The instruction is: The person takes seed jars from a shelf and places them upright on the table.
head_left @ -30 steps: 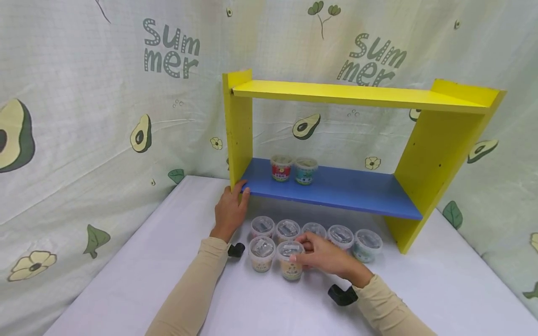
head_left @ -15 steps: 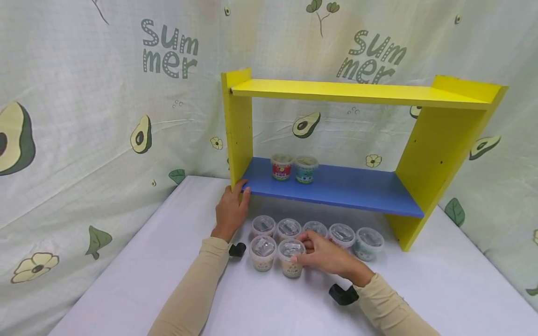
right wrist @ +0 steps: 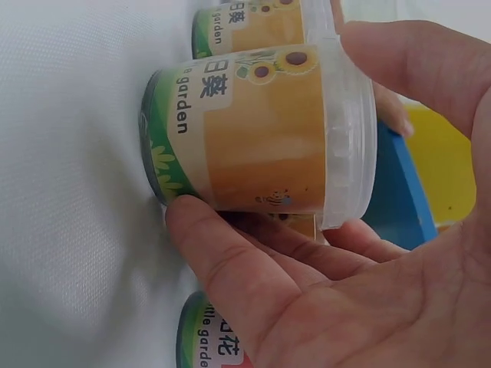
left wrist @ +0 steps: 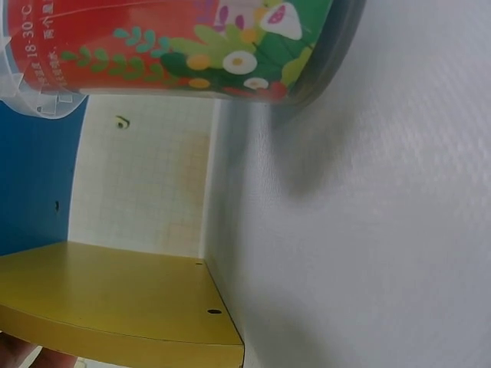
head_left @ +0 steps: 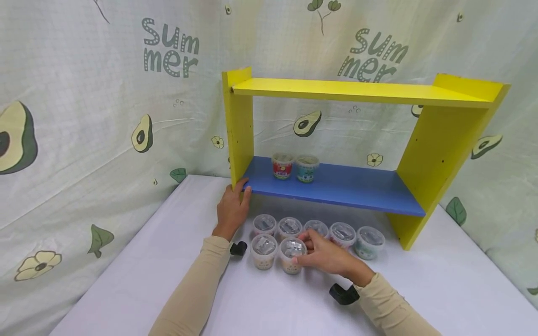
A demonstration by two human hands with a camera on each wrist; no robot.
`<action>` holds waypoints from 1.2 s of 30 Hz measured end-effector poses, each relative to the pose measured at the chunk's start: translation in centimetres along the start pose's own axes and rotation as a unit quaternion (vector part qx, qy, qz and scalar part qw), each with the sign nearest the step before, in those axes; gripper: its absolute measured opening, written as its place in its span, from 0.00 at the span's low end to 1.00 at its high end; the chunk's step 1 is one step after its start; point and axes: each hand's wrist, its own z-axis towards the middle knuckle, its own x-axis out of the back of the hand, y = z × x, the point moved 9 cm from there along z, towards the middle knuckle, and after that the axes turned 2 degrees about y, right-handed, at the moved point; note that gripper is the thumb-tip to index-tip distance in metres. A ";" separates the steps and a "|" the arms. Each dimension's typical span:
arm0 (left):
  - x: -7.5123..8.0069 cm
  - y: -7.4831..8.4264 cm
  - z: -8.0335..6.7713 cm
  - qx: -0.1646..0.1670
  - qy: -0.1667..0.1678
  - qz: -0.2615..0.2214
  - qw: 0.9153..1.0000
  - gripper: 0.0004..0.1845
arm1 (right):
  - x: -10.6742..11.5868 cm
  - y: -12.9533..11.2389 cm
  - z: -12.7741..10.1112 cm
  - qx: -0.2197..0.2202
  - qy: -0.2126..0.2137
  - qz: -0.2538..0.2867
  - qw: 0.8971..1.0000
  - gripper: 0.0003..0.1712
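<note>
Head view first: your right hand (head_left: 325,255) curls its grip around the orange-labelled cup (head_left: 292,255), which stands in the front row of lidded cups on the white counter (head_left: 441,289), just right of another front cup (head_left: 263,251). Behind them runs a back row of five clear-lidded cups (head_left: 342,233), close together below the blue shelf board (head_left: 344,189). Your left hand (head_left: 232,210) rests against the lower front corner of the yellow shelf unit (head_left: 238,126), fingers and thumb laid on the left upright where it meets the blue board; that grip is not wrapped round anything. Two cups stand side by side on the blue board, a red-labelled cup (head_left: 282,165) and a teal-labelled cup (head_left: 307,168). Avocado-print cloth (head_left: 105,107) hangs behind.

Left wrist view: you see a red flower-printed cup (left wrist: 184,46) standing on the counter (left wrist: 383,230), near the yellow upright (left wrist: 115,307) and a strip of the blue board (left wrist: 31,176). Your hand itself barely shows here.

Right wrist view: your thumb and fingers (right wrist: 230,261) pinch the orange-labelled cup (right wrist: 253,142) by its sides, its base still touching the counter (right wrist: 69,153). A second orange cup (right wrist: 253,23) sits just beyond it, and another cup's green label (right wrist: 207,345) shows beneath your thumb.
</note>
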 end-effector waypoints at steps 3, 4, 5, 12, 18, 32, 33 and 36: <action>0.0 0.0 0.0 0.000 -0.002 0.002 1.000 0.26 | 0.0 -0.1 0.0 -0.004 0.006 -0.018 1.000 0.36; 0.0 0.0 -0.1 0.000 -0.002 0.003 1.000 0.26 | 0.1 -0.1 0.0 -0.005 0.010 -0.023 1.000 0.37; 0.1 0.0 -0.1 0.000 -0.002 0.002 1.000 0.26 | 0.0 -0.2 -0.1 -0.005 0.012 -0.028 1.000 0.37; 0.2 -0.1 0.0 0.001 0.001 0.000 1.000 0.27 | 0.1 -0.5 -0.1 -0.004 0.019 -0.050 0.999 0.38; 0.1 -0.1 -0.1 0.005 -0.004 -0.003 1.000 0.27 | 0.7 -1.1 -0.5 -0.002 0.025 -0.093 0.995 0.38; 0.0 0.1 -0.1 0.006 -0.008 0.009 1.000 0.28 | 2.7 -2.5 -1.0 0.003 0.044 -0.091 0.995 0.24; 0.0 0.1 -0.1 0.007 -0.008 0.009 1.000 0.28 | 2.8 -2.5 -1.0 0.001 0.043 -0.086 0.995 0.24; 0.0 0.1 0.0 0.008 -0.011 0.005 1.000 0.28 | 3.0 -2.1 -0.8 -0.006 0.039 -0.066 0.997 0.24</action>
